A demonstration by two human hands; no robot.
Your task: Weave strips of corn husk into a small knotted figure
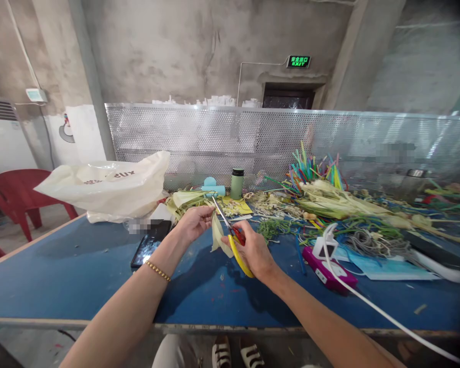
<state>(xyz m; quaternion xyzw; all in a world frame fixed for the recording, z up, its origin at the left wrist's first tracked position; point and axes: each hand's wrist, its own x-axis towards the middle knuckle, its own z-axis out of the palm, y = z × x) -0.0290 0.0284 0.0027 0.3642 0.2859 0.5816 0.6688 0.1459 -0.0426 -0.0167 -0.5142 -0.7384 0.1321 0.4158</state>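
Even daylight, soft shadows, warped dark corners.

Far left: plastic bag (107,186). Near it: phone (150,243). Far centre: green flask (236,183). Right: pink power bank (328,268), white cable (383,313), face mask (383,266), coloured straws (314,171).

Above the dark doorway ahead of me a green lit sign (298,62) reads "EXIT" under a line of characters too small to make out. The plastic bag (107,186) on my table shows upside-down letters, something like "XUS".
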